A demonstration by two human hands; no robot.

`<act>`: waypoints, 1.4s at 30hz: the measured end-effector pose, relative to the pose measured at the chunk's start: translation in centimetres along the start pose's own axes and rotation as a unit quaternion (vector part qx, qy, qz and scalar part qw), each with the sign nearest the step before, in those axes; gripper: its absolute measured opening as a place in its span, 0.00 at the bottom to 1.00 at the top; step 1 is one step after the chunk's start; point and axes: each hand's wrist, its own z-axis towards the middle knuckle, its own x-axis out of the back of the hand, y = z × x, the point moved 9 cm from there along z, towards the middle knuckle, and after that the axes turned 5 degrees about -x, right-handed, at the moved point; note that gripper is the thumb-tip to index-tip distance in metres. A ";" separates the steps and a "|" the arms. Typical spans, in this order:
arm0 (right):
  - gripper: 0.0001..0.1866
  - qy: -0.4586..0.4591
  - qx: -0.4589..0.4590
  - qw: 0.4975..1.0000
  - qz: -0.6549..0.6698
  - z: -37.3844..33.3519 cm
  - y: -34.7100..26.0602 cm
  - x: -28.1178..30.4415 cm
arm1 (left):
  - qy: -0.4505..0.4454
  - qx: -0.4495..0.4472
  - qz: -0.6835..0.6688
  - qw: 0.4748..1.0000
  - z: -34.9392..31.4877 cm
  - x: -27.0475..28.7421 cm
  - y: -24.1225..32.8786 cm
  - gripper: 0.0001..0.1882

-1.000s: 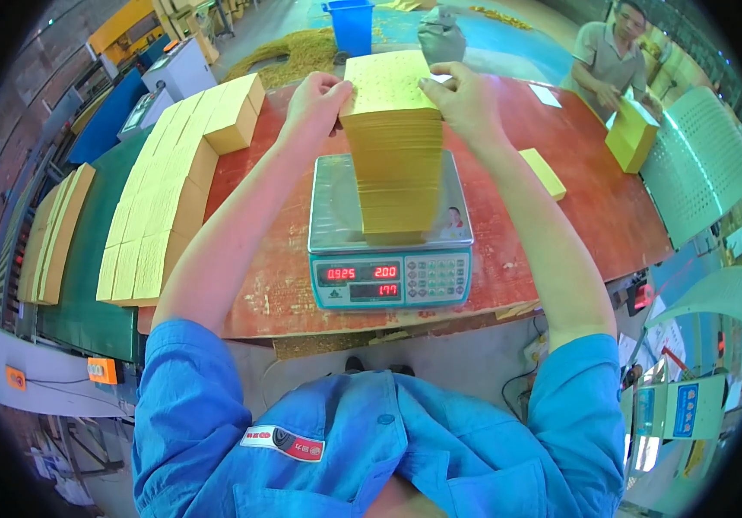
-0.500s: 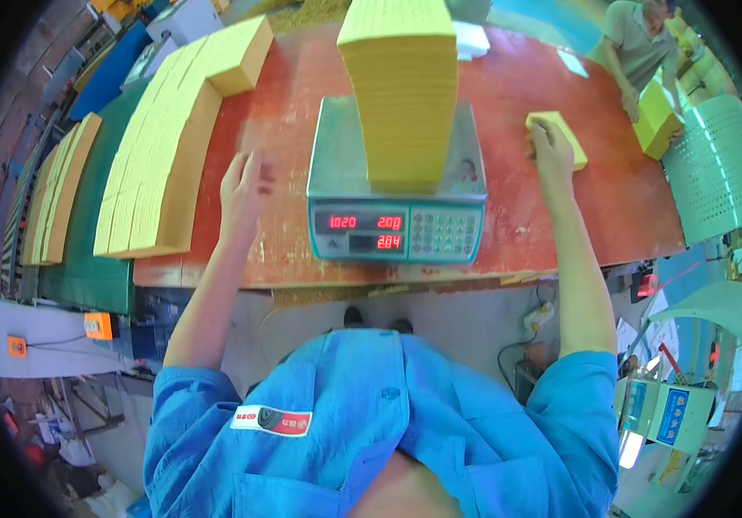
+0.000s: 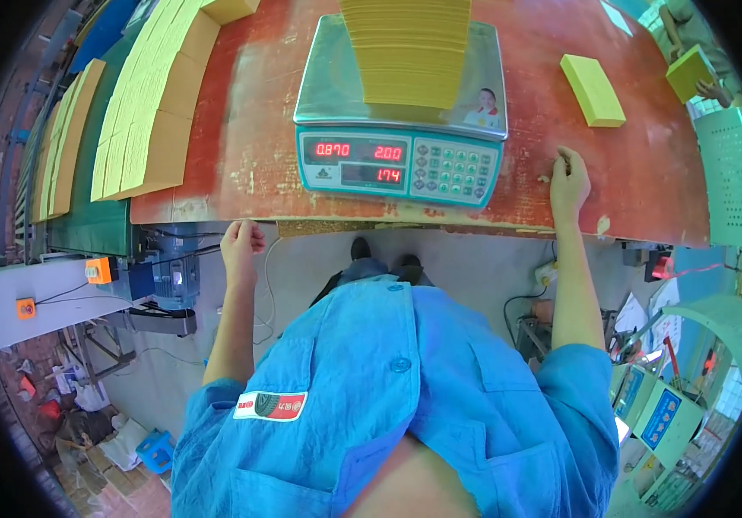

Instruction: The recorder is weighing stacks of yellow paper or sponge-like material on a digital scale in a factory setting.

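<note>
My left hand (image 3: 240,247) hangs just off the table's near edge, its fingers curled in and nothing visible in them. Over the right part of the table is my right hand (image 3: 569,188), empty, with fingers loosely bent and thumb apart. Beyond it a small yellow paper stack (image 3: 593,90) lies on the red tabletop, not touched by my hand. Between my hands stands a digital scale (image 3: 399,164) with lit red digits. A tall block of yellow paper (image 3: 410,56) stands on its metal pan; its top runs out of view.
Long rows of yellow paper stacks (image 3: 151,112) line the table's left side, with more stacks (image 3: 69,142) on a green surface. Another person's hand (image 3: 715,92) holds a yellow stack (image 3: 691,73) at far right, by a perforated green panel (image 3: 729,173). An orange switch box (image 3: 99,270) sits lower left.
My right hand has let go of the small yellow stack and drawn back toward me. My left hand has dropped back past the table edge. The scale's digits have changed; the view has shifted.
</note>
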 end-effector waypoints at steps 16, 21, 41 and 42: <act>0.11 0.031 0.054 0.997 -0.053 -0.2 -2.0 0.7 | -0.107 -0.227 0.024 0.968 7.4 -10.3 20.2 0.08; 0.17 0.035 0.129 0.976 -0.173 -1.3 -4.7 0.3 | -0.091 -0.509 0.157 0.841 14.5 -20.1 29.9 0.07; 0.22 -0.028 0.037 0.971 -0.235 1.2 -1.8 -3.8 | -0.222 -0.671 0.360 0.609 37.3 -53.4 35.2 0.07; 0.22 -0.022 0.027 0.967 -0.251 0.6 -3.1 -3.5 | -0.242 -0.678 0.363 0.592 36.3 -54.8 35.2 0.07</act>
